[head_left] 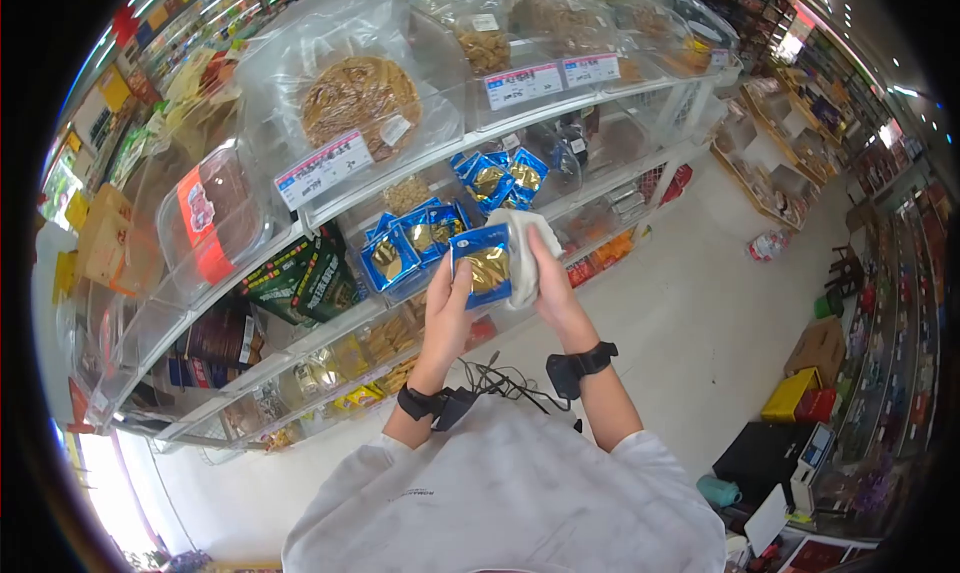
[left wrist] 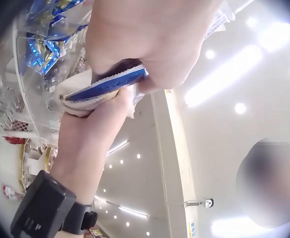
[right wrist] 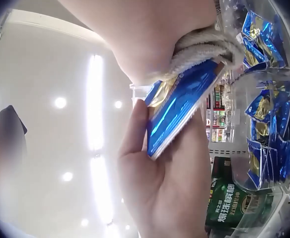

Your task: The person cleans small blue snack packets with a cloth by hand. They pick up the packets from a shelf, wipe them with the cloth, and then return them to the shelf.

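A blue packet with a gold front [head_left: 487, 264] is held up in front of the shelf. The left hand [head_left: 447, 311] grips its left edge, thumb on the front. A folded whitish cloth [head_left: 522, 258] lies against the packet's right side, held by the right hand [head_left: 552, 281]. In the left wrist view the packet [left wrist: 108, 85] shows edge-on, with the cloth [left wrist: 75, 94] beside it. The right wrist view shows the left hand [right wrist: 167, 173] pinching the packet [right wrist: 182, 104] and the cloth [right wrist: 204, 49] bunched under the right hand [right wrist: 140, 34].
Clear bins with similar blue packets [head_left: 388, 257] sit just behind the hands. Green bags [head_left: 310, 281] stand on the left. Above, an upper shelf holds a bagged round brown item [head_left: 361, 107] and price labels [head_left: 324, 169]. Black cables [head_left: 505, 381] hang below the hands.
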Tool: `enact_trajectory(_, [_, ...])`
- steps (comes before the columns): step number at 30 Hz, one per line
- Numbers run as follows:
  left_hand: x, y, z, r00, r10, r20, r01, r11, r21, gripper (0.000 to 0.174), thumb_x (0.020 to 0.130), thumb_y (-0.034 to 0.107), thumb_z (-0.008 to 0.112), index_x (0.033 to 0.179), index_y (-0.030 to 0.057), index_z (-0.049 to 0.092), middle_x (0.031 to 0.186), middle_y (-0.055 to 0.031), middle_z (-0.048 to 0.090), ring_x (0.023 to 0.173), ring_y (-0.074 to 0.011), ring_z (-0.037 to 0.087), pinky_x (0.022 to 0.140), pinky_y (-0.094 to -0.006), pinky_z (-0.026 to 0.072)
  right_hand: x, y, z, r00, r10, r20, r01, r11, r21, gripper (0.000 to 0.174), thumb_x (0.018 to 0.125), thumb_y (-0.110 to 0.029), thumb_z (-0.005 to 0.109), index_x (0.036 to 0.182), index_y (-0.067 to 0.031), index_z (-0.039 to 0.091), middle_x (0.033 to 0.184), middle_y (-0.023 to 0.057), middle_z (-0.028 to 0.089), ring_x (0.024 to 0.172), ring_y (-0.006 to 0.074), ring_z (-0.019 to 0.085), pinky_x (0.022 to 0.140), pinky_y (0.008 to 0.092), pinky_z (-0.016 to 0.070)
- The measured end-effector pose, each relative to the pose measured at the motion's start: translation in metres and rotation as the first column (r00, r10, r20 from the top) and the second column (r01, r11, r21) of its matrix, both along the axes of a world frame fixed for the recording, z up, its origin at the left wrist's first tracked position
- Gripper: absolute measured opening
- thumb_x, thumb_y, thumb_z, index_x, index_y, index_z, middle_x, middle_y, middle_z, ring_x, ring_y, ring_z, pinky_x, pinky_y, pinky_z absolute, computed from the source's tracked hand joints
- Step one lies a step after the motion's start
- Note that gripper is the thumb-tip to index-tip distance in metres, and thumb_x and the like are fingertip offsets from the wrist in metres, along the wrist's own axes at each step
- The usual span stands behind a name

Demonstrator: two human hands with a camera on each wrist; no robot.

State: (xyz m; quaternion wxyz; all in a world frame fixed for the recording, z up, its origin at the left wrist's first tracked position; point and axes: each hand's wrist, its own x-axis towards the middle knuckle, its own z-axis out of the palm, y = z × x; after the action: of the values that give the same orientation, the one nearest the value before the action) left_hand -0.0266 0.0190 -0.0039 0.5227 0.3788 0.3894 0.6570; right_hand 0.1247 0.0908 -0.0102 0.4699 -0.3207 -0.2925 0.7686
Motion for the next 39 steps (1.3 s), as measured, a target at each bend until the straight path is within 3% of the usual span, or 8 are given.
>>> enact_trajectory(8, [-0.034,-0.013,0.015,0.928,0.25,-0.277,-0.218,0.965,0.142,0.044,0.105,0.018,0.052,0.143,-0.0014,0.045,0.131,-0.0095,0.06,0.121,-0.0147,0.054,0.103,-0.0326,0.0428,-0.006,-0.015,-0.013,0.898,-0.159,0.409,0.038,0.957,0.288,0.043,0.088,-0.019,0.078,0.124,0.0009,0.063,0.11,0.0046,0.069,0.096,0.0088,0.063,0.082,0.0251,0.0499])
enact_trajectory(11, [-0.072,-0.044,0.04,0.878,0.34,-0.335,-0.298,0.939,0.173,0.031,0.105,0.017,0.051,0.126,-0.0035,0.059,0.114,-0.0116,0.068,0.104,-0.0152,0.062,0.089,-0.0295,0.0487,0.009,0.034,-0.056,0.474,-0.716,0.513,0.248,0.667,0.702,0.037,0.09,-0.017,0.074,0.115,0.0071,0.064,0.1,0.0108,0.072,0.09,0.0194,0.067,0.079,0.0334,0.0521])
enact_trajectory(16, [-0.098,-0.08,0.039,0.873,0.339,-0.352,-0.311,0.941,0.135,0.015,0.097,0.002,0.06,0.107,-0.0024,0.071,0.092,-0.0068,0.069,0.085,-0.0117,0.062,0.079,-0.0256,0.0481,-0.007,0.099,-0.017,0.435,-0.782,0.446,-0.168,0.417,0.894,0.022,0.091,-0.01,0.067,0.109,0.0012,0.062,0.094,0.0166,0.069,0.083,0.0198,0.066,0.074,0.0374,0.0503])
enact_trajectory(21, [-0.085,-0.105,0.065,0.902,0.36,-0.24,-0.292,0.916,0.274,0.029,0.08,-0.005,0.069,0.108,-0.0011,0.071,0.093,-0.0097,0.071,0.081,-0.0149,0.063,0.074,-0.026,0.0483,-0.029,0.088,-0.022,0.731,-0.268,0.628,-0.077,0.882,0.466,0.031,0.095,-0.022,0.068,0.115,0.0022,0.064,0.098,0.0091,0.07,0.08,0.0145,0.063,0.073,0.0291,0.0505])
enact_trajectory(24, [-0.081,-0.125,0.096,0.884,0.369,-0.287,-0.132,0.787,0.603,0.024,0.077,-0.002,0.072,0.101,0.0,0.072,0.096,-0.0142,0.072,0.077,-0.0199,0.065,0.066,-0.0296,0.0504,-0.017,0.057,-0.022,0.786,-0.218,0.578,-0.063,0.903,0.426,0.032,0.096,-0.023,0.067,0.117,0.0011,0.066,0.103,0.0033,0.068,0.086,0.0108,0.062,0.077,0.0272,0.0491])
enact_trajectory(26, [-0.086,-0.124,0.109,0.893,0.267,-0.362,0.181,0.522,0.833,0.057,0.084,0.003,0.073,0.136,0.013,0.053,0.095,-0.0197,0.07,0.071,-0.0243,0.069,0.054,-0.0274,0.05,-0.003,0.046,-0.025,0.808,-0.141,0.573,-0.095,0.927,0.363,0.033,0.097,-0.022,0.066,0.12,0.0018,0.064,0.11,0.0066,0.068,0.092,0.0131,0.065,0.083,0.0276,0.0502])
enact_trajectory(35, [-0.032,-0.106,0.12,0.951,0.309,-0.034,-0.077,0.34,0.937,0.024,0.092,0.012,0.067,0.117,0.0146,0.066,0.088,-0.0093,0.073,0.068,-0.0235,0.064,0.053,-0.0292,0.0457,0.05,0.015,-0.043,0.783,-0.185,0.594,0.019,0.962,0.274,0.034,0.098,-0.025,0.064,0.12,0.0013,0.064,0.11,0.0078,0.07,0.097,0.0154,0.067,0.086,0.0277,0.0498])
enact_trajectory(39, [-0.044,-0.093,0.113,0.966,-0.038,-0.257,0.255,0.314,0.914,0.04,0.096,0.001,0.055,0.133,0.0133,0.051,0.097,-0.012,0.074,0.064,-0.0261,0.065,0.054,-0.0289,0.0484,0.059,0.006,-0.035,0.811,-0.167,0.561,0.038,0.971,0.235,0.034,0.099,-0.023,0.062,0.122,0.0021,0.063,0.111,0.0088,0.07,0.097,0.0155,0.066,0.087,0.0286,0.0498])
